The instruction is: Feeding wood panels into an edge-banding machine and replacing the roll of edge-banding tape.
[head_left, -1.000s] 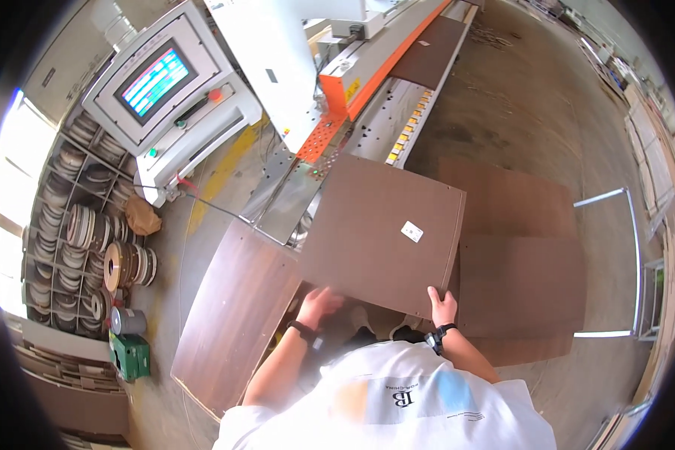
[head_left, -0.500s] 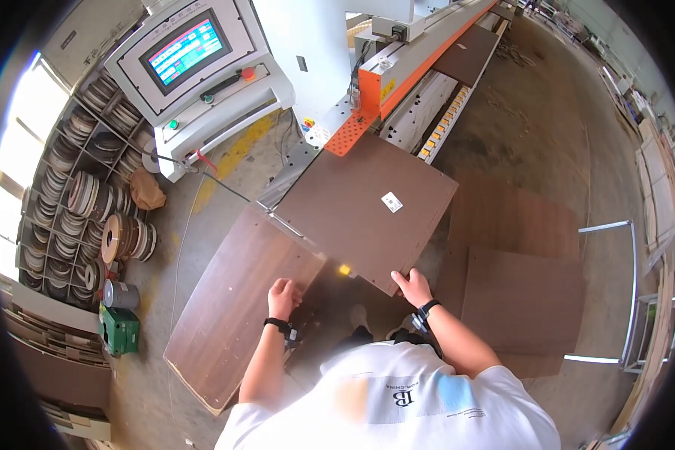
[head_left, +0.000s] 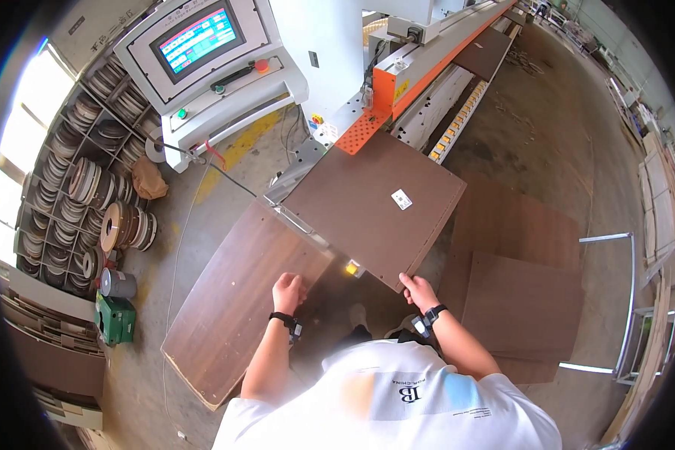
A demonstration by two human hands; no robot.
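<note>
A worker's right hand (head_left: 420,291) pinches the near corner of a flat, dark-brown, four-sided panel (head_left: 360,214), thumb on top, at the centre of the frame. The panel, bearing a small white label (head_left: 401,199), lies with its far edge at a perforated orange metal plate (head_left: 364,133) on a long white-and-orange machine (head_left: 427,56) running to the upper right. The left hand (head_left: 287,292), its fingers loosely curled, is over the near edge of a stack of brown wood-grain boards (head_left: 236,300) at lower left; whether it touches them cannot be told. A small yellow block (head_left: 351,268) sits just beside the panel's near edge. More brown boards (head_left: 525,300) lie right of centre, while a grey control console (head_left: 232,94) with a lit screen (head_left: 197,41) fills the upper left.
</note>
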